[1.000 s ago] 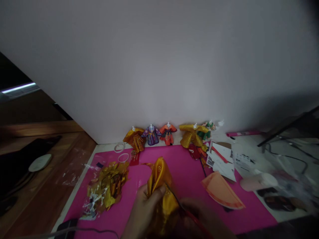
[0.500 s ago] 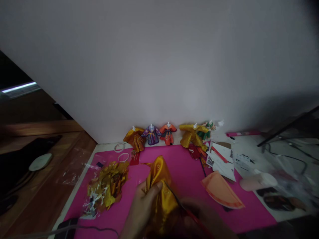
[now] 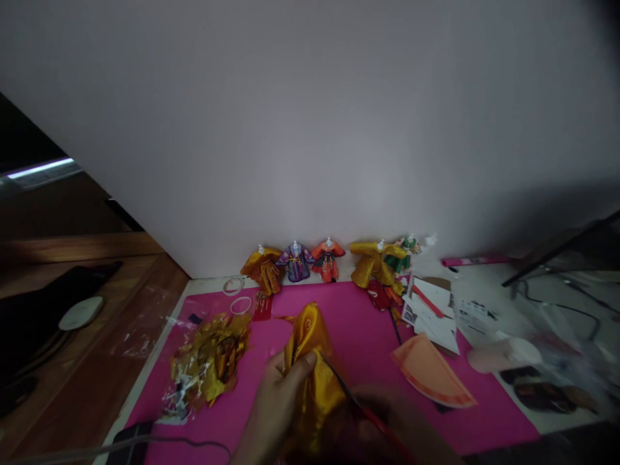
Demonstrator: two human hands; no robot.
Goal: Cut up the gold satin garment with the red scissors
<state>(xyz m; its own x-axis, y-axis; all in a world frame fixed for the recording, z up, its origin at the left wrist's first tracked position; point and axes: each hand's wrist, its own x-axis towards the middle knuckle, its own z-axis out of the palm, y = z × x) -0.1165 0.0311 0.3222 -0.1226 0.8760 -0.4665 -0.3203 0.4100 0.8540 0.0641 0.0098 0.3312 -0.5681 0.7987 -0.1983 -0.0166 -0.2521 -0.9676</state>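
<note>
At the bottom centre my left hand [image 3: 281, 394] is closed on a piece of shiny gold fabric [image 3: 310, 329], thumb pressed on top. The cloth rises to a folded peak and its lower part falls into shadow. My right hand [image 3: 387, 410], dim and blurred, is closed around red-handled scissors [image 3: 382, 426]. Their dark blades point up and left, with the tip against the gold fabric close to my left thumb. Whether the blades are apart cannot be made out.
A pink mat [image 3: 271, 329] covers the table. Gold fabric pieces [image 3: 216, 355] lie left, with a clear plastic bag. Small dressed figures [image 3: 296, 263] stand along the wall. An orange fan-shaped piece [image 3: 431, 371], papers [image 3: 433, 310] and a pale cylinder [image 3: 504, 355] are right.
The view has shifted very slightly. Both hands keep the same hold, and the scissors stay against the gold fabric with hardly any movement.
</note>
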